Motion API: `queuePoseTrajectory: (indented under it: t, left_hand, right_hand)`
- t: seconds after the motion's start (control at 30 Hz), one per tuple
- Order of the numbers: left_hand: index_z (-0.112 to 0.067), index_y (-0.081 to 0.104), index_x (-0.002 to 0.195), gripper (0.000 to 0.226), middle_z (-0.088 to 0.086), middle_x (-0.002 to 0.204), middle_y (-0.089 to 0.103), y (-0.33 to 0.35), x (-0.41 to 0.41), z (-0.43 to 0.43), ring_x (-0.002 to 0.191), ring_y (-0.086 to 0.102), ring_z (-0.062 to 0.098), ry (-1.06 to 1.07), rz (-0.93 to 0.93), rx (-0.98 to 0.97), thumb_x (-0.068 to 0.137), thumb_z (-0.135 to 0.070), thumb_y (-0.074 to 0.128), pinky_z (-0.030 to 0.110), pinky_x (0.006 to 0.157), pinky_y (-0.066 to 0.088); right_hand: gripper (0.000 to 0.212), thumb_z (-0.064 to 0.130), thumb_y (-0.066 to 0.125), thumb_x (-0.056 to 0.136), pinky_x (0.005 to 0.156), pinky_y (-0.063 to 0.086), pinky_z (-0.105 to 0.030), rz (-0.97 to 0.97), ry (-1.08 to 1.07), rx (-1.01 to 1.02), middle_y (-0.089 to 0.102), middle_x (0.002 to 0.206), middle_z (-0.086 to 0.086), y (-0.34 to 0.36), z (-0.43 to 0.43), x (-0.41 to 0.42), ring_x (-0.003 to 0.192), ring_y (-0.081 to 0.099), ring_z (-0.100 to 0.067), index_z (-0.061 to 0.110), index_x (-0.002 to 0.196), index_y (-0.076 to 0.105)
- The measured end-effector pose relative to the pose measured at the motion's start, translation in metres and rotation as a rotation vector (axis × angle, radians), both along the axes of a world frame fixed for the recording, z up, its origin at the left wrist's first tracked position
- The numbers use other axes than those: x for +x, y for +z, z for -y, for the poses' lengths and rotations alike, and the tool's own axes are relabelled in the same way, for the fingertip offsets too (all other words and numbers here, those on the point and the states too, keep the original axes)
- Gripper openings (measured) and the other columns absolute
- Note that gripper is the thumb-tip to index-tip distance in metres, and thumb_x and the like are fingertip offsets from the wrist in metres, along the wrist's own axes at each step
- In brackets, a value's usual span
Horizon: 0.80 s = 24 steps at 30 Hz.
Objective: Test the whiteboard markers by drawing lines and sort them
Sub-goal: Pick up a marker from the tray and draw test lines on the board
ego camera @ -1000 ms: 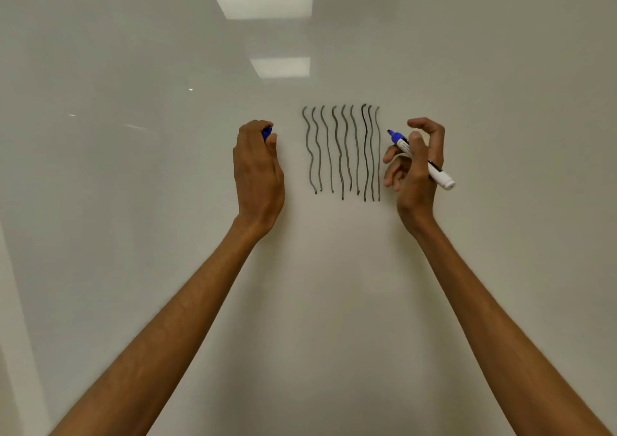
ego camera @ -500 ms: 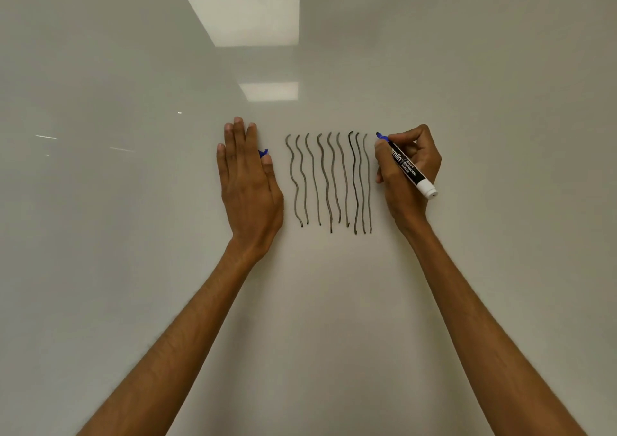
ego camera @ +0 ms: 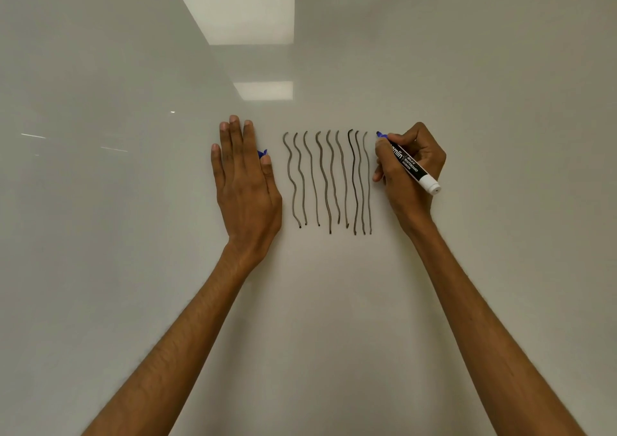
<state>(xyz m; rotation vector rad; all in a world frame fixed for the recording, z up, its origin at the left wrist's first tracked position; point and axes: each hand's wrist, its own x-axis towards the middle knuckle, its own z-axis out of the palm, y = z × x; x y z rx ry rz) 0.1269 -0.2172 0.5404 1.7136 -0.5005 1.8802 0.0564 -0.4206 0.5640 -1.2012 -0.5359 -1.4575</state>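
Two hands are up against the whiteboard (ego camera: pixel 334 335), forearms rising from the lower edge of the head view

Left hand (ego camera: pixel 245 182): laid flat, back toward the camera. Four fingers straight, close together, pointing up. Thumb lies straight along the index finger's outer side. A blue cap (ego camera: pixel 263 153) pokes out just above the thumb tip, against the side of the index finger. Most of it is hidden behind the hand, so I cannot tell whether it is pinched or only trapped against the board

Right of the left thumb, near but not touching: nine wavy lines (ego camera: pixel 329 182), dark grey to black, running top to bottom side by side. The seventh from the left is darkest at its top. They fill the space between the two hands

Right hand (ego camera: pixel 409 172): writing grip. Thumb, index and middle fingers curled and clamped on the marker (ego camera: pixel 409 163) near its front end; remaining fingers folded under, knuckles toward the board. Marker barrel is black with white lettering, and its white rear end sticks out past the knuckles, down and to the right. The blue tip projects up-left beyond the fingertips and sits at the board just right of the last line's top. No blue stroke shows beneath the tip

Above the left fingertips, well apart: two bright rectangular light reflections (ego camera: pixel 240 11) on the glossy surface
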Motion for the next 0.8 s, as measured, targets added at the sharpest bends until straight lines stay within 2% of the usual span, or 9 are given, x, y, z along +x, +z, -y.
queuePoseTrajectory:
  t: [0.13,0.3,0.47,0.63,0.8]
  left_hand:
    - [-0.001,0.022,0.155,0.051,0.016,0.163,0.019,-0.001,0.000,-0.001,0.152,0.013,0.028,0.001,0.003,0.012,0.108,-0.018,0.029,0.041,0.126,0.007]
    - [-0.002,0.021,0.155,0.050,0.016,0.163,0.019,-0.004,0.000,-0.001,0.152,0.013,0.028,0.009,-0.004,0.019,0.108,-0.017,0.030,0.040,0.126,0.007]
    - [-0.003,0.022,0.155,0.050,0.014,0.163,0.019,-0.009,-0.002,-0.002,0.153,0.012,0.026,0.006,-0.011,0.014,0.108,-0.016,0.030,0.040,0.126,0.006]
    - [-0.002,0.022,0.155,0.050,0.014,0.163,0.019,-0.023,-0.002,-0.001,0.153,0.013,0.027,0.015,-0.023,0.013,0.108,-0.016,0.030,0.042,0.126,0.007]
    - [-0.002,0.021,0.155,0.050,0.014,0.164,0.019,-0.028,-0.003,-0.001,0.153,0.012,0.026,0.018,-0.031,0.019,0.108,-0.015,0.030,0.042,0.126,0.007]
  right_hand:
    - [0.019,-0.002,0.066,0.087,0.044,0.047,-0.024,-0.022,-0.006,-0.056,0.057,0.084,-0.035,-0.004,0.002,-0.001,0.053,0.057,-0.035,0.005,0.077,0.051]
    - [0.016,-0.003,0.065,0.087,0.044,0.047,-0.025,-0.053,-0.001,-0.048,0.057,0.083,-0.034,-0.013,0.005,-0.004,0.048,0.056,-0.025,-0.002,0.079,0.051]
    - [0.023,-0.004,0.064,0.086,0.044,0.046,-0.024,-0.061,0.008,-0.023,0.056,0.083,-0.035,-0.023,0.005,-0.007,0.050,0.055,-0.029,0.008,0.074,0.049]
    - [0.028,-0.007,0.064,0.086,0.044,0.046,-0.024,-0.068,0.004,-0.029,0.054,0.077,-0.034,-0.036,0.006,-0.007,0.050,0.054,-0.031,0.011,0.072,0.047]
    - [0.030,-0.007,0.064,0.085,0.043,0.046,-0.024,-0.087,0.000,-0.037,0.052,0.073,-0.032,-0.046,0.007,-0.008,0.047,0.054,-0.025,0.012,0.069,0.046]
